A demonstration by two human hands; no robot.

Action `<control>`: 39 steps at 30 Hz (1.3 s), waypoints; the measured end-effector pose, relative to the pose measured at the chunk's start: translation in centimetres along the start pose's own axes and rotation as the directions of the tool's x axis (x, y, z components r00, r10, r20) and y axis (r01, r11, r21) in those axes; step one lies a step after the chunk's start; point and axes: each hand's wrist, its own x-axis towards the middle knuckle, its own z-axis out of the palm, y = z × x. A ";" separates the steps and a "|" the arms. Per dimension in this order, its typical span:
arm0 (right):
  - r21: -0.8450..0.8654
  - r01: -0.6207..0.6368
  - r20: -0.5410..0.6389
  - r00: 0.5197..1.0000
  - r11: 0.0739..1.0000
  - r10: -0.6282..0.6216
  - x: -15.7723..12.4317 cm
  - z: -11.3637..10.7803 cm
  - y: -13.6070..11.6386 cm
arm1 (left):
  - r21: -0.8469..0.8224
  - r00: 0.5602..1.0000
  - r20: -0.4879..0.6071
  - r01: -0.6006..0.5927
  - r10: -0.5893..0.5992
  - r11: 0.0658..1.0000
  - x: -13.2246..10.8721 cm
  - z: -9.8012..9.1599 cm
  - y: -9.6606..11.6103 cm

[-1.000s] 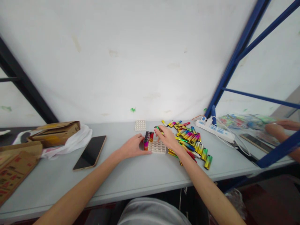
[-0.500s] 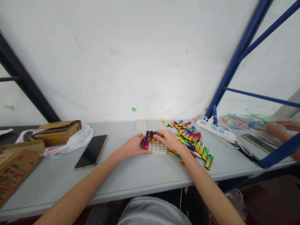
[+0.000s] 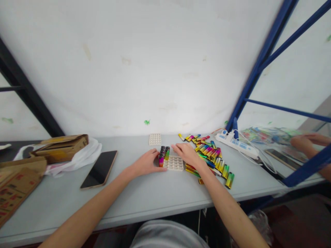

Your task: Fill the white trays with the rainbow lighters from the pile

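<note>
A white tray with round holes (image 3: pixel 175 163) lies on the grey table (image 3: pixel 144 196). Several rainbow-coloured lighters (image 3: pixel 163 155) stand upright in the tray's left columns. My left hand (image 3: pixel 145 162) curls against the tray's left edge, beside the standing lighters. My right hand (image 3: pixel 186 153) hovers over the tray's far right corner, its fingers stretched toward the standing lighters and nothing visible in them. A pile of loose rainbow lighters (image 3: pixel 212 155) lies just right of that hand.
A second small white tray (image 3: pixel 154 139) sits by the wall. A phone (image 3: pixel 99 168), cardboard boxes (image 3: pixel 62 146) and a plastic bag (image 3: pixel 84 155) lie at the left. A power strip (image 3: pixel 236 142), a blue frame post (image 3: pixel 254 74) and another person's hands (image 3: pixel 307 141) are at the right.
My right hand brought a lighter from the pile to the tray and stood it beside the others, then drew back slightly. One more lighter stands in the tray. My left hand stayed put.
</note>
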 end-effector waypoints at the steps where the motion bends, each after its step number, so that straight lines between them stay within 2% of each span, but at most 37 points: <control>1: -0.024 -0.034 -0.043 0.999 0.999 0.033 0.1 -0.1 0.9 | 0.009 1.000 0.001 0.001 -0.001 1.000 0.0 0.0 0.0; 3: -0.073 -0.106 -0.089 0.991 0.992 0.100 0.4 -0.2 2.9 | 0.026 1.000 0.006 -0.004 0.003 1.000 0.0 0.0 0.0; 7: -0.215 -0.238 0.012 0.969 0.947 0.246 0.3 0.0 6.0 | 0.031 1.000 0.026 -0.007 0.007 1.000 0.0 -0.1 0.1; 9: -0.261 -0.278 0.062 0.951 0.924 0.304 0.1 0.1 6.7 | 0.040 1.000 0.028 0.001 -0.002 0.999 0.0 -0.1 0.2; 12: -0.258 -0.292 0.087 0.942 0.921 0.323 -0.2 0.2 7.0 | 0.055 1.000 0.026 0.006 -0.007 0.998 0.0 -0.1 0.3; 14: -0.208 -0.279 0.068 0.952 0.937 0.299 -0.2 0.2 7.0 | 0.060 1.000 0.025 0.008 -0.009 0.998 0.0 -0.2 0.4; 17: -0.039 -0.248 -0.058 0.968 0.968 0.245 0.0 0.2 7.0 | 0.053 1.000 0.022 0.002 -0.004 0.999 0.0 -0.2 0.4; 20: 0.218 -0.243 -0.183 0.941 0.945 0.284 0.6 0.5 6.8 | 0.034 1.000 0.015 0.003 -0.003 0.999 0.0 -0.2 0.3; 24: 0.565 -0.207 -0.259 0.875 0.799 0.409 1.3 0.7 5.9 | 0.019 1.000 0.006 0.002 -0.002 1.000 0.1 0.0 0.1; 27: 0.757 -0.138 -0.240 0.851 0.639 0.468 1.5 0.5 4.8 | 0.023 1.000 0.012 -0.004 0.004 1.000 0.1 0.1 -0.1; 31: 0.872 -0.086 -0.152 0.889 0.483 0.433 1.3 0.0 3.0 | 0.019 1.000 0.007 -0.012 0.012 1.000 0.0 0.1 -0.3; 36: 0.929 -0.107 -0.040 0.923 0.354 0.382 0.8 -0.3 0.9 | 0.004 1.000 -0.003 -0.018 0.018 1.000 0.1 0.2 -0.3; 39: 0.941 -0.119 0.028 0.960 0.316 0.278 0.5 -0.3 -0.1 | 0.006 1.000 -0.015 -0.015 0.015 1.000 0.1 0.2 -0.3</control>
